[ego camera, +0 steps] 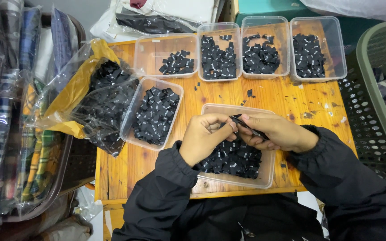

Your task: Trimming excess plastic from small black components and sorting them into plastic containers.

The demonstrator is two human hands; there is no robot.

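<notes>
Both hands work over the near clear tub of small black fabric labels on the wooden table. Left hand and right hand meet above that tub, fingertips pinched shut on a thin stack of black labels, probably so strays drop back in. Beyond the tub, four tubs hold separate label lots; to its left sits another tub.

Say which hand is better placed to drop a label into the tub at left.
Left, probably. The left hand pinches the labels held in the right hand and is nearer that tub.
</notes>
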